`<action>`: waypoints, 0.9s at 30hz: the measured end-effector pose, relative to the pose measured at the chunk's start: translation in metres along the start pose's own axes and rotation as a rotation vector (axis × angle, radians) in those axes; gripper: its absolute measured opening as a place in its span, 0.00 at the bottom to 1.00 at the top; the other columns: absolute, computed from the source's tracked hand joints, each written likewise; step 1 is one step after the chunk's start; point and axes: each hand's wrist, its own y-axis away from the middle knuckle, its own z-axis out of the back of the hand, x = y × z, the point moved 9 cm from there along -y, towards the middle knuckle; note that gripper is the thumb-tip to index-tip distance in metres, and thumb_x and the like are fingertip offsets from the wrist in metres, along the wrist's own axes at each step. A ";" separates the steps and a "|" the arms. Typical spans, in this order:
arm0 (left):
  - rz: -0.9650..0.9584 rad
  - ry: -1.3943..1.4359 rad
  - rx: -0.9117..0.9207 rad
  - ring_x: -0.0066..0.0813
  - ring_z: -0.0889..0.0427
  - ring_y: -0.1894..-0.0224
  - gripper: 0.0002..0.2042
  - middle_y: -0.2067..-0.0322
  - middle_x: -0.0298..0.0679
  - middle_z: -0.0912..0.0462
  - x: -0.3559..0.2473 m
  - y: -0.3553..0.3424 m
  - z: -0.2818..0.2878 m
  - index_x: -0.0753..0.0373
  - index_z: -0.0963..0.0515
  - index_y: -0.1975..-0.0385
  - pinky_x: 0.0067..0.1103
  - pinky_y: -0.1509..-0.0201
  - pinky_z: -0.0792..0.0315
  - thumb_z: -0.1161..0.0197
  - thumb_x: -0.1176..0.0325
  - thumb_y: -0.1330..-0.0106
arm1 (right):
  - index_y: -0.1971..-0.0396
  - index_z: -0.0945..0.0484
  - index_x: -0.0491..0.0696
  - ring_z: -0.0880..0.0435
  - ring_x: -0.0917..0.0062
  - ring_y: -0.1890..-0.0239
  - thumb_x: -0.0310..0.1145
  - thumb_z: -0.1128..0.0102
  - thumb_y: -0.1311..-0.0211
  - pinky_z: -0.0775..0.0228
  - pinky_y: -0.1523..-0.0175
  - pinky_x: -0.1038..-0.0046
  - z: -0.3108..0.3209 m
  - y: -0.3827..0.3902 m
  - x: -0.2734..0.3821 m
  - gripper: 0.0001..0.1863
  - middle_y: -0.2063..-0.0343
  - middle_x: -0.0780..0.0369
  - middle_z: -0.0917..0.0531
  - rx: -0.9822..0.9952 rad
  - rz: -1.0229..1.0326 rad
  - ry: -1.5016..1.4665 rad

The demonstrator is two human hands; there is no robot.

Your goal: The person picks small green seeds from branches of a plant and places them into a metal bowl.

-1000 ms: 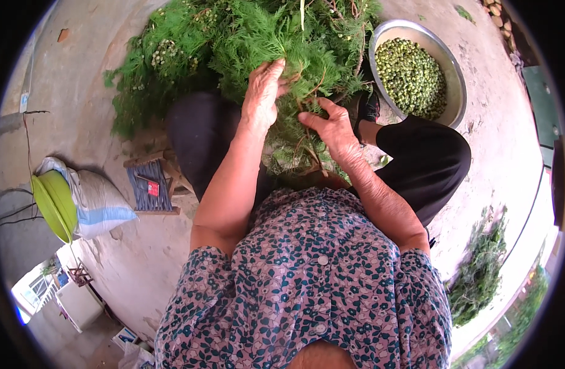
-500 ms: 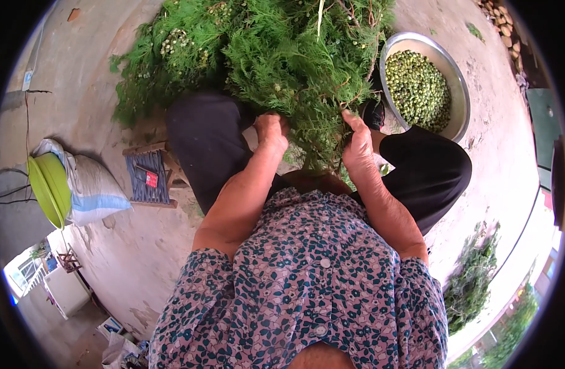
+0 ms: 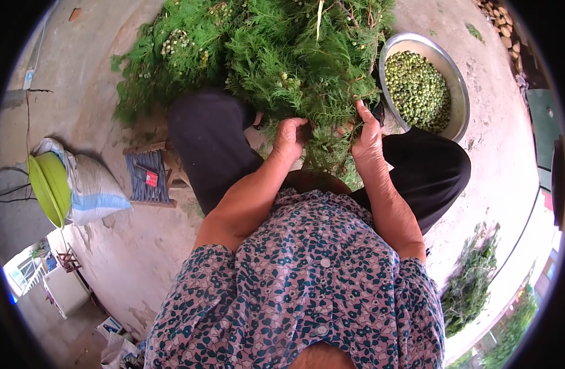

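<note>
A leafy green conifer branch (image 3: 325, 144) lies between my knees, in front of my body. My left hand (image 3: 290, 138) is closed at its left side, fingers curled into the foliage. On the right side, my right hand (image 3: 368, 136) grips the same branch with the thumb pointing up and away from me; its fingers are partly hidden by leaves. Beyond both hands spreads a big heap of conifer branches (image 3: 251, 49), with clusters of pale green cones (image 3: 176, 42) showing at the left.
A metal basin (image 3: 459, 92) holding many small green cones (image 3: 416, 89) stands at the right. Leftward are a small woven stool (image 3: 148, 175), a white sack (image 3: 95, 187) and a lime-green basin (image 3: 49, 187). Cut greenery (image 3: 473, 286) lies at the lower right, firewood (image 3: 502, 24) at the far right.
My left hand has moved right and slightly nearer to me, closer to the right hand. My right hand has shifted a little right and away. The foliage between them has shifted.
</note>
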 end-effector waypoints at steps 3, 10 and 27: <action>-0.031 0.099 0.031 0.35 0.24 0.71 0.07 0.73 0.42 0.23 -0.006 0.008 -0.007 0.67 0.27 0.74 0.25 0.65 0.30 0.46 0.72 0.51 | 0.59 0.29 0.48 0.37 0.77 0.80 0.36 0.52 0.43 0.38 0.76 0.73 0.002 0.000 0.006 0.14 0.76 0.65 0.28 -0.036 0.029 0.037; -0.006 0.144 0.168 0.35 0.25 0.67 0.09 0.70 0.41 0.23 -0.041 0.056 -0.062 0.67 0.26 0.69 0.31 0.57 0.31 0.47 0.70 0.48 | 0.70 0.30 0.49 0.41 0.81 0.88 0.38 0.47 0.45 0.48 0.83 0.80 -0.023 0.022 0.032 0.09 0.84 0.67 0.34 -0.018 0.108 0.075; -0.460 -0.251 0.454 0.34 0.24 0.65 0.15 0.68 0.40 0.24 -0.188 0.099 -0.182 0.64 0.33 0.70 0.29 0.46 0.42 0.39 0.83 0.58 | 0.68 0.23 0.43 0.27 0.70 0.62 0.30 0.39 0.51 0.37 0.55 0.73 -0.153 0.075 0.172 0.10 0.70 0.58 0.26 -0.088 1.460 1.165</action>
